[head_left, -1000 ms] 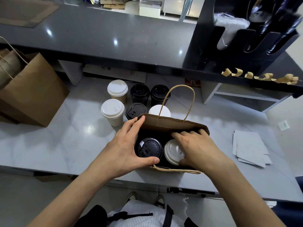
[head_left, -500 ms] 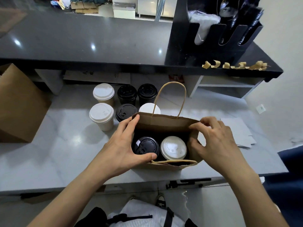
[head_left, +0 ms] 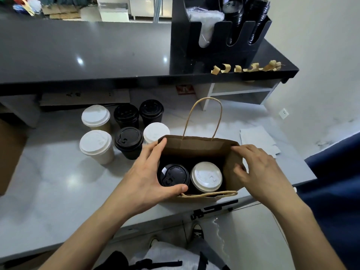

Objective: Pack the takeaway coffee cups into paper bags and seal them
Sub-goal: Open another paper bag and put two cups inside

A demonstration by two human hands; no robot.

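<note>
Your left hand (head_left: 145, 175) grips the left end of the open paper bag (head_left: 196, 148), fingers along the far rim, thumb hooked over the near rim. Your right hand (head_left: 259, 172) pinches the bag's right end, fingers curled over the top edge and thumb pressed against the side panel. The bag stands upright on the white counter (head_left: 48, 182), between your two hands. Inside it, side by side, sit a black-lidded cup (head_left: 174, 177) on the left and a white-lidded cup (head_left: 206, 177) on the right. Six more cups (head_left: 96, 146) stand just behind and to the left of the bag.
</note>
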